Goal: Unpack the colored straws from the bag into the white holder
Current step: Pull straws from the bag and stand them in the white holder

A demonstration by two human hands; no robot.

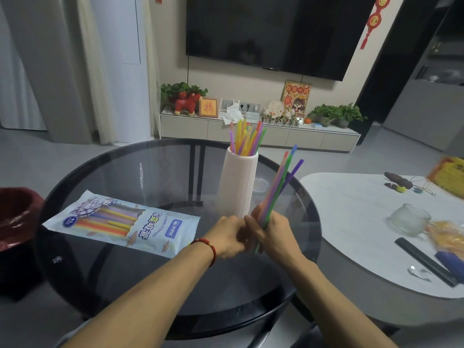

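A tall ribbed white holder (238, 183) stands at the middle of the round glass table, with several colored straws (247, 138) sticking out of its top. The straw bag (120, 223) lies flat to its left, more straws showing through its window. My right hand (277, 233) grips a bundle of colored straws (281, 183) that leans up and to the right, just in front of the holder. My left hand (227, 236) touches the lower end of the same bundle, fingers curled on it.
The dark glass table (125, 285) has a thick black rim. A white table (351, 222) to the right carries a glass cup (409, 218), a black bar and small clutter. A bin with a red liner (15, 214) stands at the left.
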